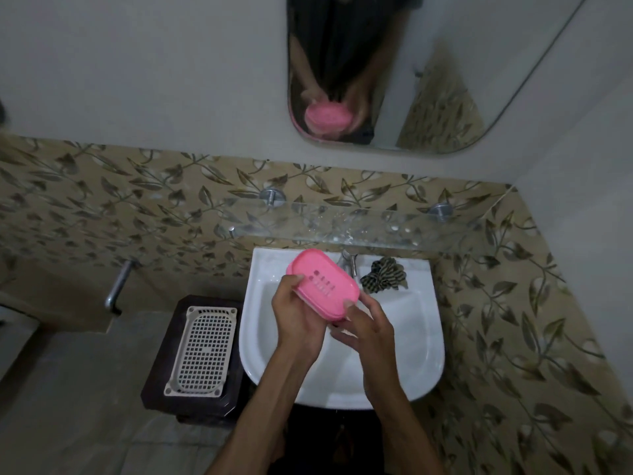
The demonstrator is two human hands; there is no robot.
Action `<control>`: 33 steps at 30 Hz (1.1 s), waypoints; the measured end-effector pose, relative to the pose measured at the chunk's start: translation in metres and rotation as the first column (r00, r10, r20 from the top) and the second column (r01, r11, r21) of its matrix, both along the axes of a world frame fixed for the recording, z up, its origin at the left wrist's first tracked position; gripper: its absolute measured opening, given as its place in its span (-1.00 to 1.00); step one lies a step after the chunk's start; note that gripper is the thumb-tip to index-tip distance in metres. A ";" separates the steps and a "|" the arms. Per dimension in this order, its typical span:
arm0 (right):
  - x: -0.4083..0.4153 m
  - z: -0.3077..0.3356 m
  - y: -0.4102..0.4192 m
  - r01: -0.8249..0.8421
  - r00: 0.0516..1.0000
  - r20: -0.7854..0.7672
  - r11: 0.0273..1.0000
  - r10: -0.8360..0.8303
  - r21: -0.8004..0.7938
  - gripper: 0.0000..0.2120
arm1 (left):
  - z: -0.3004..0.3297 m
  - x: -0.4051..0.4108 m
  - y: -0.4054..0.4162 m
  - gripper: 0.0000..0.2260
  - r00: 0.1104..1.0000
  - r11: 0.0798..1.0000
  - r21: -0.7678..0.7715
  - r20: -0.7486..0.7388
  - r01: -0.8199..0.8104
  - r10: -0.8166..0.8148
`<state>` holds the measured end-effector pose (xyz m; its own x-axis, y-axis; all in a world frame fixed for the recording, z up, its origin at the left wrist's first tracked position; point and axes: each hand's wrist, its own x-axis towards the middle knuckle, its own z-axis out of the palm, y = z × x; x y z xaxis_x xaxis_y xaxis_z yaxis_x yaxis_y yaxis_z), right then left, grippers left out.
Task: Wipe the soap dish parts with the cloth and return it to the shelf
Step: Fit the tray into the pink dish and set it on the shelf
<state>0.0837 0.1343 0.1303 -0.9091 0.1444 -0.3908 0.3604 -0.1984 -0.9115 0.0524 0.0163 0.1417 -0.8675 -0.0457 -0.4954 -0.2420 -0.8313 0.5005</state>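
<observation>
Pink soap dish [323, 282] is held tilted above the white washbasin [424, 341], slotted face toward the camera. Left hand [297, 311] grips its left end, fingers curled round the rim. Right hand [366, 329] supports the lower right edge with bent fingers. Striped cloth [385, 275] lies bunched at the basin's back right corner, beside the tap [349, 264], below the glass shelf [359, 224].

There are no words, numbers, labels or signs to read anywhere in this picture.
</observation>
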 end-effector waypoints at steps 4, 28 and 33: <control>-0.012 0.006 0.016 0.115 0.993 -0.013 0.993 -0.115 -0.010 -0.80 | 0.002 -0.002 0.011 -0.74 0.985 0.977 -0.160 -0.073 0.141 -0.154; -0.134 0.025 0.073 0.110 0.980 -0.182 0.978 -0.078 0.177 -0.77 | 0.016 -0.097 0.015 -0.74 0.992 0.669 -0.743 -0.073 0.017 -0.106; -0.191 0.027 0.068 0.114 0.975 -0.221 0.847 0.005 0.519 -0.80 | 0.011 -0.153 0.010 -0.74 0.987 0.510 -0.855 0.019 0.098 -0.157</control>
